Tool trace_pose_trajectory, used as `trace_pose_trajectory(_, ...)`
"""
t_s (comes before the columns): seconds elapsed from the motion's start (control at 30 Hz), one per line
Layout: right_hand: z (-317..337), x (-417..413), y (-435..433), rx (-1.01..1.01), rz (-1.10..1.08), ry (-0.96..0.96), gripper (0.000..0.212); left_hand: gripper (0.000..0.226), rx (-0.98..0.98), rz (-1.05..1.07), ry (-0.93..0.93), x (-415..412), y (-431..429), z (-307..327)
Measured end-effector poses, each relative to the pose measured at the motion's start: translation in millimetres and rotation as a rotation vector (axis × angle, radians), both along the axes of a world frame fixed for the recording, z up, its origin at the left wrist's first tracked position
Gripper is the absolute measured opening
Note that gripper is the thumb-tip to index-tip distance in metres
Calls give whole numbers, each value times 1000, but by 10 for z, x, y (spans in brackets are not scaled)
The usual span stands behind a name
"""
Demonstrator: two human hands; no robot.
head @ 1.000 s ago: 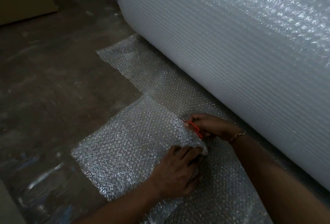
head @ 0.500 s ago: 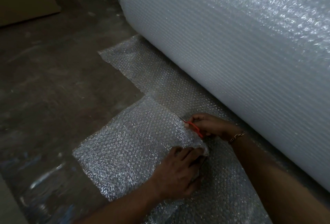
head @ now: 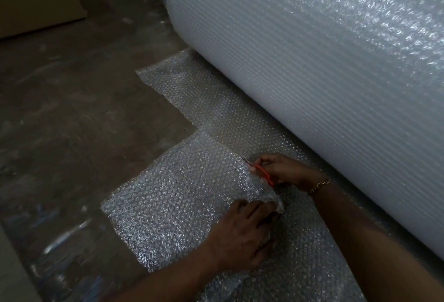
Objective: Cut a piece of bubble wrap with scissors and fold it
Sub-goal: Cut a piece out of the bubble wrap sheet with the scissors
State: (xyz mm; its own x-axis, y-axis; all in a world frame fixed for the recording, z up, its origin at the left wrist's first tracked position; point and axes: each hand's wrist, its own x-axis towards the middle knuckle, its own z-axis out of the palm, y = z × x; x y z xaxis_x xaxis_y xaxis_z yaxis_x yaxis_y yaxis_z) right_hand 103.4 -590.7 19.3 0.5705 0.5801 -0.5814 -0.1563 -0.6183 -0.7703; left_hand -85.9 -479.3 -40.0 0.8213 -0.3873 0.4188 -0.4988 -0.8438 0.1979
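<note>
A sheet of bubble wrap (head: 182, 196) lies flat on the dark floor, running out from under a huge roll of bubble wrap (head: 312, 73). My right hand (head: 281, 169) grips orange-handled scissors (head: 260, 173), whose blades point up-left into the sheet along a cut line. My left hand (head: 242, 234) presses and pinches the nearer flap of the sheet at the cut edge, which curls up slightly under the fingers. A gold bracelet sits on my right wrist.
Bare concrete floor (head: 72, 121) spreads to the left. A cardboard box (head: 36, 1) stands at the top left, and another box edge (head: 12, 265) shows at the bottom left. The big roll walls off the whole right side.
The scissors and my right hand have crept slightly forward along the cut. My left hand stays on the flap.
</note>
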Motion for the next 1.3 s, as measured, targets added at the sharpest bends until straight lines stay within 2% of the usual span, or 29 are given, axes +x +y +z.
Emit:
trace_pose_trajectory(0.37,-2,28,117,-12,34,-27,22,45,5,-8,34,-3,4,11)
trace_pose_trajectory(0.63,-63,49,33,48,64,-17,15,48,15,-8,61,0,5,0)
trace_pose_trajectory(1.0,-58,62,158,-30,26,-47,20,45,10,-10,77,0,-5,-6)
trace_pose_trajectory(1.3,-51,52,107,64,53,-15,18,49,-1,-15,79,-8,9,-7)
